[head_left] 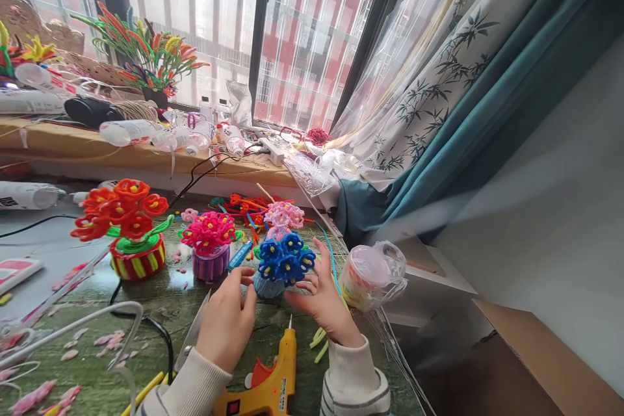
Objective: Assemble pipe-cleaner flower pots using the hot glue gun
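Presently holding the left hand (227,322) and the right hand (324,304) around the blue pipe-cleaner flowers (286,259) in a gray-blue pot (268,288), upright on the worktop (182,302), not far from its right edge. Bending the left fingers at the left side of the pot, with thumb apart from index finger. Spreading the right fingers at the other side, thumb toward the pot, index finger raised beside the petals. Cannot tell about fingertip contact. Between the forearms, toward the near edge, a yellow glue gun (288,364), nozzle toward the far edge. Just behind the blue flowers, light pink flowers (284,214); to the left, magenta flowers (209,231) in a purple pot (210,264); farther left, red-orange flowers (124,208) in a red-and-yellow pot (139,259). Near the far edge, loose pipe cleaners (238,206). Along the right edge, a plastic-wrapped round bundle (368,273). Beyond the far edge, plastic bottles (129,132) on the windowsill (63,146).
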